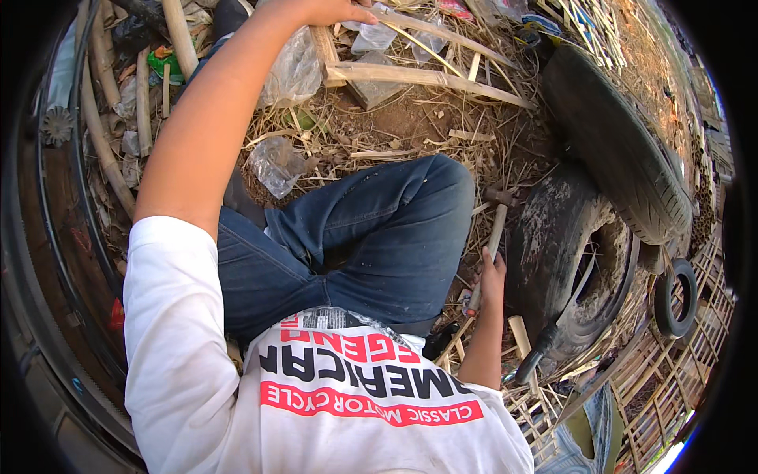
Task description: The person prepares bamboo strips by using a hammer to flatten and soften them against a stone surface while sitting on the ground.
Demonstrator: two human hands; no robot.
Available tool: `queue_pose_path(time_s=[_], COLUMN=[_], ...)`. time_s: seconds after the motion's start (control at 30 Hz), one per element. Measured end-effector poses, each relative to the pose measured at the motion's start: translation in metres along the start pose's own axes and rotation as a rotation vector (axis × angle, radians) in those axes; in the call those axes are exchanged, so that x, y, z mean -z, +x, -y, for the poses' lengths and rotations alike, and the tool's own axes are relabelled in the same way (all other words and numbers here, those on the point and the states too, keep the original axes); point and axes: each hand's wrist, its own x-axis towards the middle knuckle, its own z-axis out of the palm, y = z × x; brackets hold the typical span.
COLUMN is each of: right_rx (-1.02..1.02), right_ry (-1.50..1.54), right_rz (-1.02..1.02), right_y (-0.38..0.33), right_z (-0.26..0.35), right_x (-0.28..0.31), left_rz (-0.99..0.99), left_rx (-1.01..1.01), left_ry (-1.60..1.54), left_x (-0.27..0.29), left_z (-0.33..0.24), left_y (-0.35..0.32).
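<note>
At the top edge my left hand is closed around the top of a pale bamboo frame, partly cut off by the picture's edge. The frame's split lengths meet at a corner below that hand and spread to the right. My right hand grips the wooden handle of a hammer low beside my bent knee. The hammer's metal head points away from me, close to a worn tyre. A flat grey block lies under the frame.
A second tyre leans over the first. Near it are a dark-handled tool, a small black ring and a bamboo lattice. Clear plastic bags and straw litter the ground. Bamboo poles lie at the left.
</note>
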Motion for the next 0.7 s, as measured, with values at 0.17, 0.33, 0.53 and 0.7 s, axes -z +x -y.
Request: queue_pose_path(time_s=[0.17, 0.33, 0.53, 0.7], right_rx=[0.003, 0.117, 0.317, 0.808], right_ry=[-0.05, -0.133, -0.404, -0.387], right_rz=[-0.001, 0.042, -0.172, -0.358], right_y=[0.0, 0.019, -0.002, -0.058], right_z=[-0.008, -0.039, -0.036, 0.032], right_x=[-0.004, -0.003, -0.01, -0.041], left_rz=[0.026, -0.049, -0.15, -0.185], left_rx=[-0.064, -0.079, -0.145, -0.096], left_ry=[0.103, 0.335, 0.437, 0.51], left_x=[0.041, 0.019, -0.04, -0.078], left_z=[-0.013, -0.009, 0.001, 0.03], left_y=[0.008, -0.009, -0.038, -0.052])
